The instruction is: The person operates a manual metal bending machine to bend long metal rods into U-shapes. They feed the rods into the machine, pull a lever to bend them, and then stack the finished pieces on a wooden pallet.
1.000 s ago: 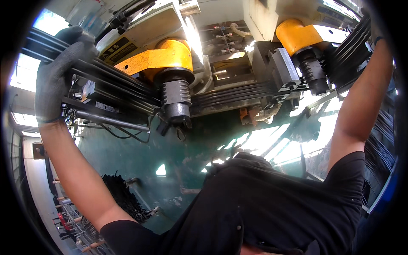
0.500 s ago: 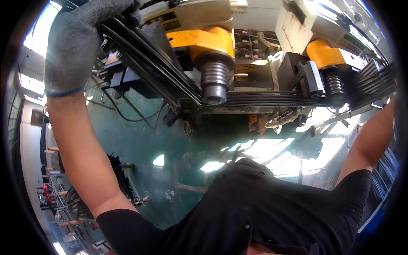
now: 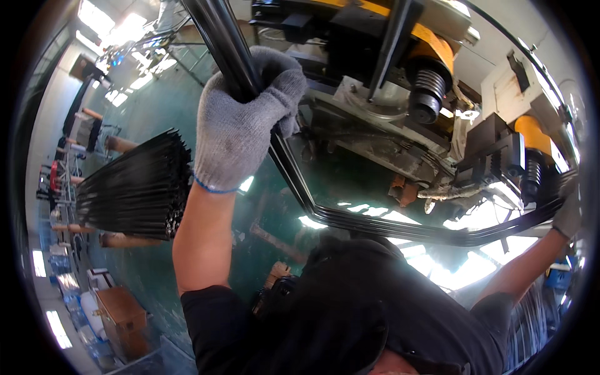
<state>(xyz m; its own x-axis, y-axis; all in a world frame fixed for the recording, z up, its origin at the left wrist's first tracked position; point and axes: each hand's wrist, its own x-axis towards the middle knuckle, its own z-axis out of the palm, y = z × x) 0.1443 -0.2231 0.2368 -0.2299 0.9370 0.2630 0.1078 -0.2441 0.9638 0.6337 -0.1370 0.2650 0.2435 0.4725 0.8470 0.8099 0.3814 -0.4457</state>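
Note:
My left hand point(image 3: 240, 119), in a grey knit glove, is closed around one arm of a bundle of black bent tubes point(image 3: 387, 230). The bundle makes a wide U, with its middle stretch crossing just in front of my torso. At the far right, my right hand point(image 3: 569, 212), also gloved, grips the other arm of the bundle; its fingers are partly lost at the dark rim. Beyond the tubes stands a bending machine with two yellow heads point(image 3: 434, 47), each carrying a ridged steel cylinder point(image 3: 429, 90). The bundle hangs apart from the nearer cylinder.
A thick stack of black tubes point(image 3: 134, 187) rests on a rack with wooden-looking bars at left. A brown carton point(image 3: 122, 312) stands at the lower left, beside bluish bottles. White machine housing point(image 3: 515, 78) is at the upper right. The floor point(image 3: 165, 100) is green.
The tube bundle has come off the machine's cylinders and moved toward my body. My left hand has shifted right and down in view. The view has turned, showing more of the left side.

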